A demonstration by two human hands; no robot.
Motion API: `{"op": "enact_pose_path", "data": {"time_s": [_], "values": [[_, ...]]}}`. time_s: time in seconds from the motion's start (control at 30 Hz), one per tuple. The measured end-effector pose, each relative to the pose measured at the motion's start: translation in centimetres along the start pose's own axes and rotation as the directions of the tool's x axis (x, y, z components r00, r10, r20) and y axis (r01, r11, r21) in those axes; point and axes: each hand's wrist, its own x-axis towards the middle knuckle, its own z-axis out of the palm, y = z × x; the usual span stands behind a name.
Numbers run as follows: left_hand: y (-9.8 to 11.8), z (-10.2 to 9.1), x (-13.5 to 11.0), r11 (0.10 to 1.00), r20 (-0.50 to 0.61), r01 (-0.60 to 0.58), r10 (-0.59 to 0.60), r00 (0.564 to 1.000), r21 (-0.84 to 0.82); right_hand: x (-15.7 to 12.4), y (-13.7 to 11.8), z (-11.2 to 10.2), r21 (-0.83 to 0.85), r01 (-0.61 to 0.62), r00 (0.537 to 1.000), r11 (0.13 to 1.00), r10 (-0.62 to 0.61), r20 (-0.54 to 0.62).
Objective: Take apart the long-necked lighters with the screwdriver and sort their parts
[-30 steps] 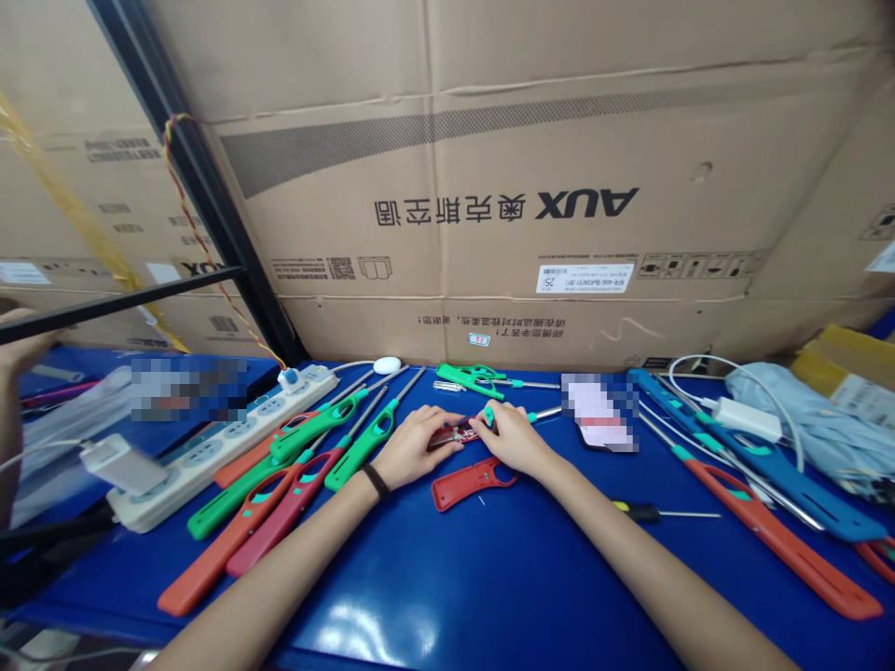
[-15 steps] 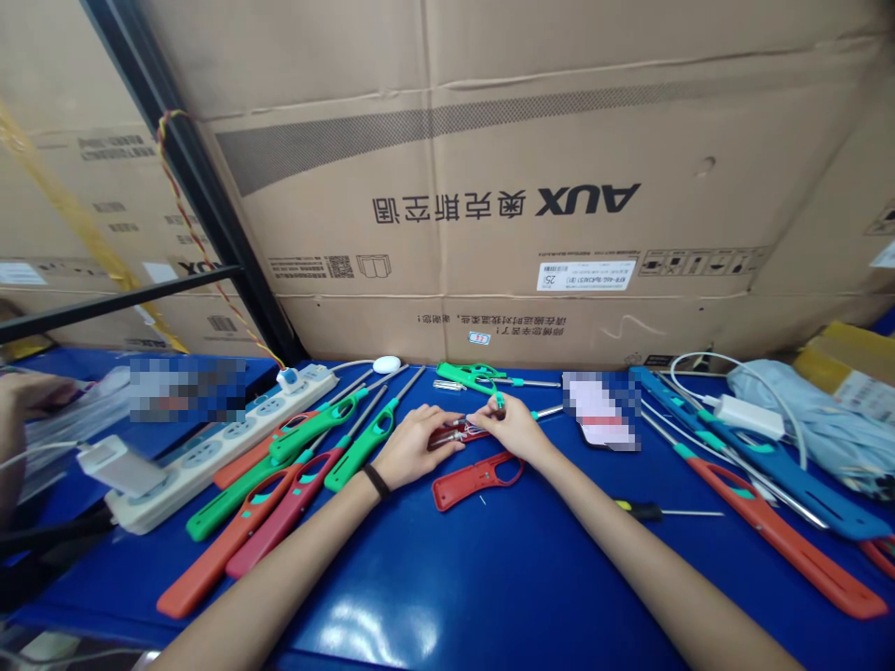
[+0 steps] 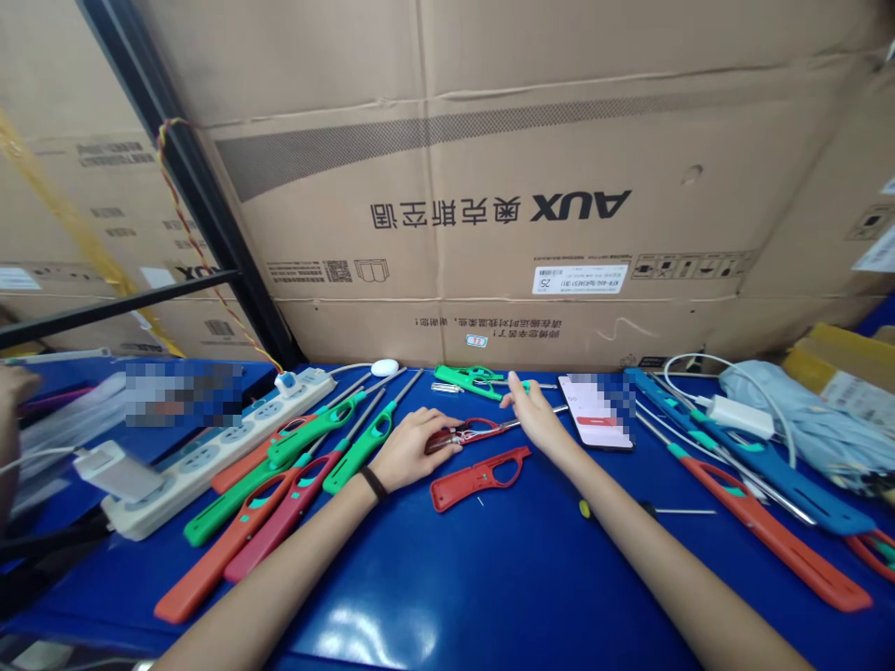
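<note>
Single head-worn view from above the bench's (image 3: pixel 447 578) near edge, facing 12 o'clock and tilted down. Close range: forearms enter from 6 o'clock, with left hand (image 3: pixel 407 452) and right hand (image 3: pixel 538 419) mid-frame. Cardboard carton (image 3: pixel 559 140) fills the upper half.

The left hand (image 3: pixel 409 449) rests on the blue table (image 3: pixel 447 578), its grip closed on an opened red lighter (image 3: pixel 467 431); the right hand (image 3: pixel 538 417) lies just beside it, fingers (image 3: pixel 516 390) stretched toward a green lighter (image 3: pixel 470 376); a loose red shell (image 3: pixel 479 475) lies nearer the person; a phone (image 3: pixel 596 412) sits beside the right wrist.
</note>
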Motion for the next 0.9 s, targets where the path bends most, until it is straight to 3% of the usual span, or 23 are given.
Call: {"op": "enact_pose_path", "data": {"time_s": [0.13,0.27,0.7,0.9], "values": [[-0.2,0.1,0.1,1.0,-0.004,0.008,-0.008,1.0,0.004,-0.8,0.1,-2.0,-0.083,0.023,1.0,0.996,-0.023,0.01],[-0.4,0.0,0.2,0.999,-0.025,0.043,-0.042,0.999,0.023,-2.0,0.0,-2.8,-0.204,0.104,0.992,0.974,-0.085,0.097],[-0.3,-0.2,0.0,0.999,-0.025,0.01,-0.01,1.0,0.034,-3.9,-1.6,-1.2,-0.41,0.355,0.924,0.84,-0.25,0.288],[1.6,-1.2,-0.1,0.999,-0.04,-0.04,0.039,0.998,-0.029,-5.5,-1.0,-2.1,-0.402,0.333,0.93,0.853,-0.227,0.288]]}}
